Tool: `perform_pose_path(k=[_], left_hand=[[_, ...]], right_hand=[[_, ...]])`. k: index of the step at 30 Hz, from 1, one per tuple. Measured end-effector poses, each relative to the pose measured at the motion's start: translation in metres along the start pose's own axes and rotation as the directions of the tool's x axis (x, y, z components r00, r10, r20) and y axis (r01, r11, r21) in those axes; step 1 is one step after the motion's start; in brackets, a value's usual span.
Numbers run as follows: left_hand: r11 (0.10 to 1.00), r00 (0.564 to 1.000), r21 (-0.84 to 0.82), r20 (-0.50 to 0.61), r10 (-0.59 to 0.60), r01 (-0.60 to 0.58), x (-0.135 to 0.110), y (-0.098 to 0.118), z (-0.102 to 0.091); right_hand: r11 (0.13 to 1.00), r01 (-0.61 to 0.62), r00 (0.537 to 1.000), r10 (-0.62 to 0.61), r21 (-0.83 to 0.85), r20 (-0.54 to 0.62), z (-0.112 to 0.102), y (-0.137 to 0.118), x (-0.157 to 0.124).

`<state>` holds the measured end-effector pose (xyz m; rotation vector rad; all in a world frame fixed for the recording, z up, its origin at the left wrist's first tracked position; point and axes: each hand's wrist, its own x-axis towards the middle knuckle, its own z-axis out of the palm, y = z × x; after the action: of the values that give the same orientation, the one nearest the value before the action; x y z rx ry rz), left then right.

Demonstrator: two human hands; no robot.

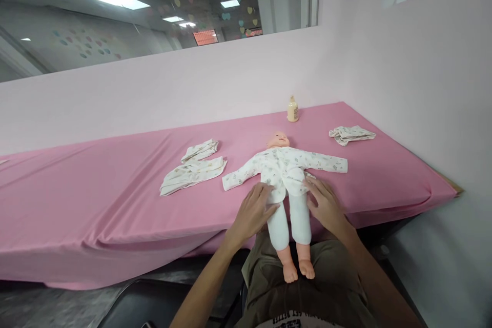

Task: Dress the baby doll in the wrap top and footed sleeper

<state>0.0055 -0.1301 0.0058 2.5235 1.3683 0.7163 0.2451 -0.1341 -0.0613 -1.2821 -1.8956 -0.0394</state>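
Note:
A baby doll point(282, 166) lies on its back on the pink table point(115, 200), head toward the wall, legs hanging over the front edge. It wears a white patterned top and white trousers. My left hand point(251, 211) rests by the doll's hip, fingers on the hem of the top. My right hand point(325, 204) touches the other side of the hem, fingers stretched and laid flat. Neither hand grips anything I can see.
Folded white baby clothes point(194, 166) lie left of the doll, another folded piece point(350, 134) at the far right. A small beige bottle point(292, 109) stands by the pink wall. My lap is under the doll's feet.

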Motion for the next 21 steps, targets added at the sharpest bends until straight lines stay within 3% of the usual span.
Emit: perform_pose_path(k=[5,11,16,21], left_hand=[[0.985,0.999,0.17,0.005,0.039,-0.039,-0.019,-0.012,-0.003],[0.946,0.971,0.304,-0.169,0.171,-0.113,-0.012,-0.027,0.011],[0.973,0.956,0.227,-0.291,0.026,0.042,-0.005,-0.049,0.026],[0.975,0.913,0.118,-0.385,-0.132,0.191,0.01,-0.067,0.033]], right_hand=[[0.995,0.001,1.0,-0.002,-0.101,-0.006,-0.004,0.023,-0.001],[0.999,0.041,0.999,-0.041,-0.003,-0.027,0.003,0.02,0.015],[0.99,-0.064,0.997,0.068,0.124,-0.028,0.007,0.022,0.022],[0.949,-0.161,0.987,0.156,0.27,0.039,0.006,0.018,0.035]])
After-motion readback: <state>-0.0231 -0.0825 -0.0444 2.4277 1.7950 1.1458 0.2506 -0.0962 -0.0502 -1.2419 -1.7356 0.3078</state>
